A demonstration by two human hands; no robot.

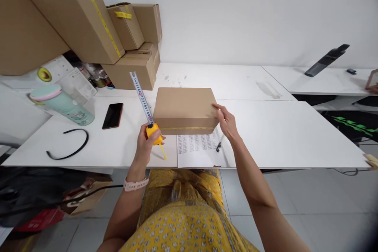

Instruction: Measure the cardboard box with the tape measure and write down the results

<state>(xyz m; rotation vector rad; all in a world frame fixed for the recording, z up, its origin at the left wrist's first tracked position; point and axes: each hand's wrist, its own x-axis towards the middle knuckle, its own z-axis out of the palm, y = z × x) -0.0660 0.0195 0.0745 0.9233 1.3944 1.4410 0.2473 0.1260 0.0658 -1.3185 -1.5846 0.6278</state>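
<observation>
My left hand [145, 141] is wrapped round a yellow tape measure [152, 133]. Its blade [141, 98] sticks out, pointing up and away to the left of a brown cardboard box [185, 104]. A yellow strap hangs from the tape measure's case. With fingers closed on the box's right end, my right hand [227, 123] grips it near the front corner. Yellow tape runs along the box's front side. Partly under the box lies a printed sheet [195, 153] with rows of text, and a black pen [219, 145] rests on it below my right hand.
Cardboard boxes [97, 23] are stacked at the back left. On the left side of the white table [274, 130] are a phone [112, 116], a mint tumbler [63, 104] and a black headband [84, 143]. A dark bottle-like object [326, 61] leans at the far right.
</observation>
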